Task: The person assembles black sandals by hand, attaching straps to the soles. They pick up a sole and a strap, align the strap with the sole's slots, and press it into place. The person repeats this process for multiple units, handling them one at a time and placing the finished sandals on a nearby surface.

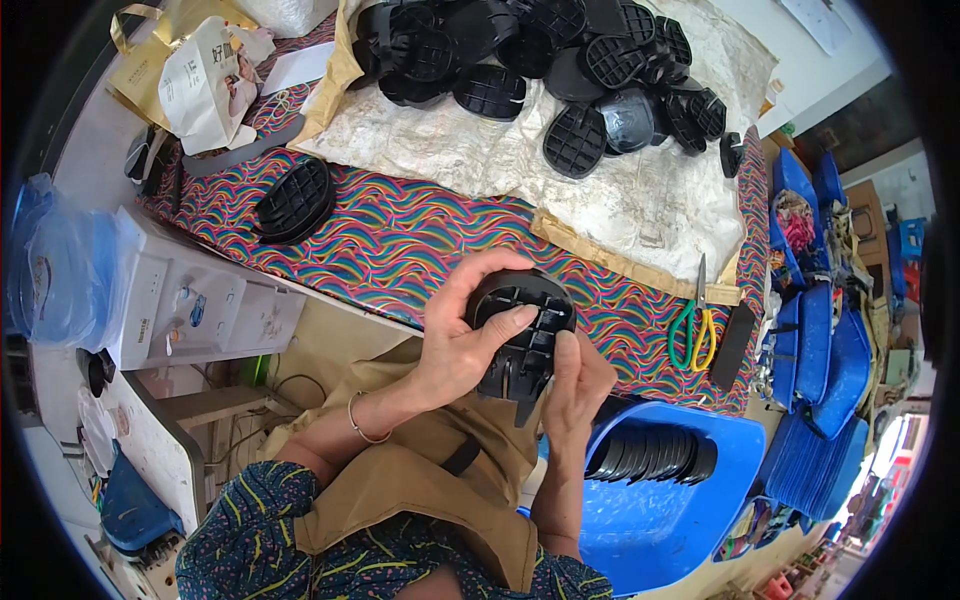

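Observation:
In front of my lap I hold up a black moulded piece point(535, 310), rounded at its far end and crossed by a grid of ribs. My left hand point(462, 345) wraps round its left side, the thumb pressed onto the ribs. My right hand point(580, 388) grips the right edge, thumb on top; its other fingers are partly hidden. Across the table lies a heap of similar black ribbed pieces point(490, 92) on a stained white sheet point(450, 160). Two or so more form a small stack point(295, 203) at the left, directly on the patterned tablecloth point(400, 225).
Scissors point(692, 325) with green and yellow handles and a dark block point(735, 348) lie at the table's right. A blue tub point(640, 530) by my right side holds a row of black pieces point(650, 455). White drawers point(200, 295) stand left; paper bags point(205, 85) sit at the far left.

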Demonstrator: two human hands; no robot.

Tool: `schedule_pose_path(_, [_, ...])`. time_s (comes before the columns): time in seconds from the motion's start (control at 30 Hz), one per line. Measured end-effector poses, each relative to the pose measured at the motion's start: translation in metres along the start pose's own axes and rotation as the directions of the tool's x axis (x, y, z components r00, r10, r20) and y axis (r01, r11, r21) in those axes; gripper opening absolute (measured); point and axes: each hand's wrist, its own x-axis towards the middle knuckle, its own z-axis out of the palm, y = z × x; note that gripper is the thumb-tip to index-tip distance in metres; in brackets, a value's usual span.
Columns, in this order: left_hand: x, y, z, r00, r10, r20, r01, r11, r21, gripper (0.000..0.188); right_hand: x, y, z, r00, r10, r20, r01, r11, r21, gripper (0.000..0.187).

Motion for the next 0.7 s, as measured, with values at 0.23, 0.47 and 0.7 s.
schedule_pose_path(0.23, [0.005, 0.000, 0.001, 0.986, -0.068, 0.155, 0.063, 0.997, 0.037, 0.037, 0.013, 0.001, -0.013, 0.998, -0.027, 0.064, 0.031, 0.997, -0.074, 0.027])
schedule_pose_path(0.47, [0.009, 0.000, 0.000, 0.971, -0.082, 0.223, 0.070, 0.996, 0.061, 0.036, 0.014, 0.013, -0.017, 0.992, -0.105, 0.077, 0.104, 0.994, 0.011, 0.024])
schedule_pose_path(0.7, [0.016, 0.007, -0.002, 0.902, -0.228, 0.366, 0.222, 0.973, 0.058, 0.038, 0.021, 0.005, -0.024, 0.963, -0.203, 0.175, 0.249, 0.922, -0.297, 0.022])
